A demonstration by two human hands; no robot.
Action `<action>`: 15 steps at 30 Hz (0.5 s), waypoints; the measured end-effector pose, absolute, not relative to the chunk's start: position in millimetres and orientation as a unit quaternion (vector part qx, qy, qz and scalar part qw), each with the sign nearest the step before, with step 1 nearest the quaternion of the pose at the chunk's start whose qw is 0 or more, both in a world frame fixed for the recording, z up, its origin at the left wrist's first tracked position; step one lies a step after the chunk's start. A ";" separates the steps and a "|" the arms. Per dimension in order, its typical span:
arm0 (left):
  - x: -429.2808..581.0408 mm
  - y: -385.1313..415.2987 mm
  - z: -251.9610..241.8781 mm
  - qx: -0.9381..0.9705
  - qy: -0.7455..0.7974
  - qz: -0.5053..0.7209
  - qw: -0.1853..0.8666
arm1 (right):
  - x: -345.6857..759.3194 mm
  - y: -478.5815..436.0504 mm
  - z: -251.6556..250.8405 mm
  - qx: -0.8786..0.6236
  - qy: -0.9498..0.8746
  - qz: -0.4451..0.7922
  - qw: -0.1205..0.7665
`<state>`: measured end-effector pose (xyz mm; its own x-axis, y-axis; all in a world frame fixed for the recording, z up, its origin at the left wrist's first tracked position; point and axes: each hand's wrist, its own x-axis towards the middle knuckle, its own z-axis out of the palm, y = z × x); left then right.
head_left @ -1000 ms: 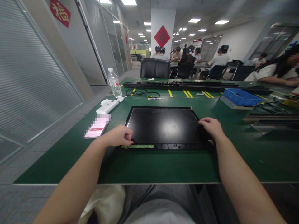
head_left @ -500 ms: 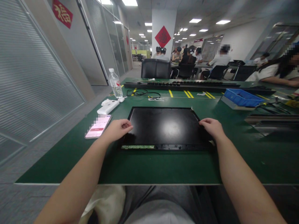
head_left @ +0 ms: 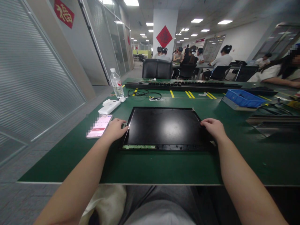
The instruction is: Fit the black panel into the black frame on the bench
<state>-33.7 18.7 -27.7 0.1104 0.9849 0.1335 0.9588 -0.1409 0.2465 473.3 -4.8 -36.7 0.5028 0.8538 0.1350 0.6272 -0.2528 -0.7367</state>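
Flat black display panel [head_left: 164,132] lying on a green table [head_left: 161,170], in the middle of the frame.
Its dark rectangular face has a satin sheen, with a soft white reflection right of center; a thin black rim [head_left: 161,108] edges it, and a narrow green circuit strip [head_left: 139,147] runs along the lower left. The left hand [head_left: 116,128] has a released grip, thumb and fingers parted at the panel's left edge; the right hand [head_left: 214,128] has its fingertips at the right edge, though I cannot tell whether they pinch it. A clear plastic bottle [head_left: 116,82] stands upper left; a blue bin [head_left: 248,103] sits right.
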 end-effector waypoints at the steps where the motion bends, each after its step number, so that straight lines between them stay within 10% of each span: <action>1: -33.0 18.6 -27.4 0.747 0.651 0.126 0.047 | 473.4 -5.0 -36.2 -0.778 -0.470 0.158 0.385; 15: -24.9 18.8 -27.4 0.764 0.633 0.113 0.050 | 474.7 -0.6 -37.1 -0.823 -0.454 0.134 0.314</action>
